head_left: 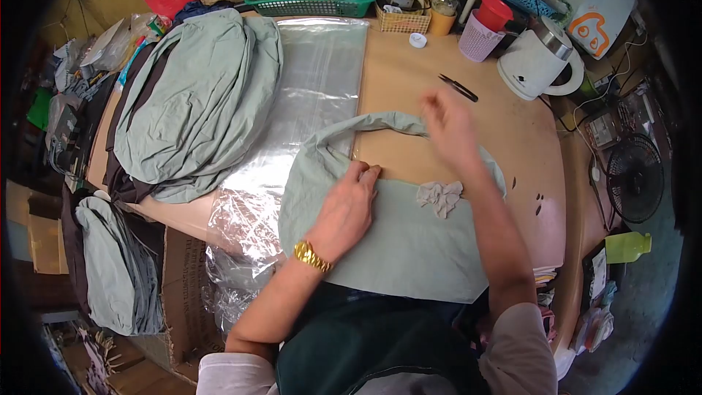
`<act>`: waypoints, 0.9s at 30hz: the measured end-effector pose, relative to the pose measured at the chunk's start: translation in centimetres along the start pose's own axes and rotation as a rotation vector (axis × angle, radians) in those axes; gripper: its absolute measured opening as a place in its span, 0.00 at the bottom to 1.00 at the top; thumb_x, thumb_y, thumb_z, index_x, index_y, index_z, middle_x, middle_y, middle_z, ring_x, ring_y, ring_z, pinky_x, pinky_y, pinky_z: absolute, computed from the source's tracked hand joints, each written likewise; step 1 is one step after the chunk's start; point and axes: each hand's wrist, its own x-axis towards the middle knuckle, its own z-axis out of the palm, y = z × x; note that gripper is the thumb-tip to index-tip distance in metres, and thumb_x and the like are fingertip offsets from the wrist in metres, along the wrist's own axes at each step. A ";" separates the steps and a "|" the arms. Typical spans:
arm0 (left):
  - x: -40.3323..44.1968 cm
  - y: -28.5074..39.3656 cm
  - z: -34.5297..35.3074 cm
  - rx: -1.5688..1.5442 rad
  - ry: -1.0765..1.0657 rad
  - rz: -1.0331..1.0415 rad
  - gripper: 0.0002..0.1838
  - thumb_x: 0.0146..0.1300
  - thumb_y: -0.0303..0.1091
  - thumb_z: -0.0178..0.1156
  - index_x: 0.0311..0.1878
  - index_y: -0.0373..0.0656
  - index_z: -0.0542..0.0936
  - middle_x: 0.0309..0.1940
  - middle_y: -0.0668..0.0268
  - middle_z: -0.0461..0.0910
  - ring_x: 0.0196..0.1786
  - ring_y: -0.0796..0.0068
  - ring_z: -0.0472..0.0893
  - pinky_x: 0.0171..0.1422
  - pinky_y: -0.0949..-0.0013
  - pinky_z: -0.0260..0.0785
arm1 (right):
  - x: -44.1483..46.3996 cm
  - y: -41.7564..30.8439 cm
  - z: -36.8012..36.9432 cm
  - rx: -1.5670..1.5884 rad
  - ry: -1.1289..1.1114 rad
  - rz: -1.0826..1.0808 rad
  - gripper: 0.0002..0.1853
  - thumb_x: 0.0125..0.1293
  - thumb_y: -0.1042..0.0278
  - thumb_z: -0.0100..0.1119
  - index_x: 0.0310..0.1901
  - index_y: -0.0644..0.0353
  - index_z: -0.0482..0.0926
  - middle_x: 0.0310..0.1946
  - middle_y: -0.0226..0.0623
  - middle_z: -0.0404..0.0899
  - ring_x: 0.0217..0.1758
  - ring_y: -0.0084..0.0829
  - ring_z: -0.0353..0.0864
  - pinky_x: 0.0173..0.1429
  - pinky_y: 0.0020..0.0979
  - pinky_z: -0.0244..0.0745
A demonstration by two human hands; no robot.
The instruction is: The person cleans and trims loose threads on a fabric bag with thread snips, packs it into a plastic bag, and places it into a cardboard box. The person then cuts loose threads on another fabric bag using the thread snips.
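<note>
A pale green cloth bag with a long looped strap lies flat at the table's front edge. My left hand, with a gold watch on its wrist, pinches the bag's upper edge, near the base of the strap's left side. Over the strap's upper right part is my right hand, raised and slightly blurred, its fingers curled together; whatever they hold, if anything, is too small to make out. A crumpled greyish-white scrap rests on the bag between my hands. Thread snips lie on the table beyond my right hand.
Stacked pale green bags sit at the left, beside clear plastic sheets. More bags hang over a cardboard box. A white kettle, pink cup and green basket line the back; a black fan stands right.
</note>
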 end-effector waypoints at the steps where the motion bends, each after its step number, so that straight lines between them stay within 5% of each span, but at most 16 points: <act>1: 0.7 -0.2 -0.1 0.001 -0.001 -0.002 0.21 0.61 0.25 0.60 0.58 0.35 0.75 0.48 0.52 0.75 0.44 0.55 0.79 0.53 0.62 0.72 | 2.2 1.7 -1.1 -0.270 0.074 -0.086 0.12 0.67 0.67 0.58 0.48 0.63 0.77 0.46 0.44 0.79 0.50 0.39 0.80 0.52 0.39 0.74; 3: 2.1 -0.8 0.1 0.342 -0.061 0.200 0.15 0.57 0.26 0.65 0.48 0.37 0.83 0.40 0.57 0.79 0.41 0.58 0.80 0.46 0.64 0.74 | 4.7 6.7 -0.6 -0.739 0.200 -0.035 0.17 0.65 0.63 0.60 0.52 0.62 0.76 0.58 0.46 0.73 0.61 0.46 0.73 0.58 0.43 0.73; 7: 3.8 -3.4 1.3 0.200 -0.103 0.237 0.11 0.53 0.31 0.70 0.40 0.42 0.87 0.34 0.62 0.80 0.40 0.63 0.80 0.44 0.66 0.73 | 5.9 11.9 -0.3 -0.778 -0.085 0.343 0.18 0.64 0.61 0.60 0.51 0.63 0.78 0.65 0.46 0.66 0.66 0.47 0.68 0.60 0.41 0.72; 9: 4.1 -4.0 1.5 -0.176 -0.120 0.072 0.10 0.51 0.35 0.72 0.38 0.46 0.89 0.31 0.66 0.79 0.37 0.67 0.79 0.43 0.66 0.71 | 6.2 13.2 -0.4 -0.788 -0.144 0.143 0.16 0.68 0.62 0.56 0.49 0.64 0.79 0.58 0.47 0.75 0.57 0.46 0.76 0.56 0.42 0.75; 13: 4.4 -3.7 1.8 -0.221 -0.172 -0.082 0.09 0.53 0.36 0.72 0.37 0.45 0.89 0.27 0.67 0.81 0.33 0.69 0.80 0.40 0.67 0.71 | 7.2 12.5 -1.9 -0.636 -0.126 0.221 0.14 0.72 0.63 0.50 0.46 0.64 0.80 0.41 0.42 0.83 0.39 0.37 0.82 0.44 0.37 0.77; 15: 4.6 -3.5 1.9 -0.264 -0.171 -0.123 0.08 0.53 0.37 0.72 0.35 0.45 0.88 0.28 0.65 0.83 0.32 0.67 0.81 0.40 0.66 0.72 | 5.0 4.8 -3.7 0.277 0.018 0.384 0.14 0.76 0.62 0.47 0.46 0.62 0.80 0.24 0.29 0.76 0.23 0.21 0.70 0.30 0.27 0.68; 17: 4.7 -3.5 1.9 -0.308 -0.172 -0.170 0.08 0.53 0.38 0.72 0.32 0.46 0.88 0.29 0.63 0.84 0.32 0.65 0.83 0.39 0.64 0.72 | 0.5 -2.6 -4.6 0.546 -0.075 0.548 0.15 0.77 0.59 0.44 0.48 0.60 0.77 0.23 0.23 0.70 0.24 0.12 0.65 0.29 0.18 0.62; 21: 5.1 -3.5 1.8 -0.310 -0.196 -0.265 0.10 0.55 0.40 0.70 0.32 0.43 0.87 0.24 0.61 0.83 0.27 0.68 0.82 0.36 0.65 0.71 | -9.3 -5.2 -1.9 0.416 -0.206 0.399 0.11 0.72 0.68 0.54 0.51 0.63 0.72 0.39 0.34 0.75 0.40 0.27 0.76 0.42 0.32 0.74; 27: 5.2 -4.0 2.1 -0.519 -0.162 -0.369 0.10 0.59 0.37 0.69 0.32 0.38 0.87 0.22 0.65 0.83 0.23 0.79 0.80 0.31 0.70 0.71 | -11.7 -7.0 -0.2 0.008 -0.114 0.350 0.15 0.62 0.74 0.62 0.50 0.61 0.73 0.47 0.44 0.69 0.45 0.48 0.79 0.47 0.43 0.76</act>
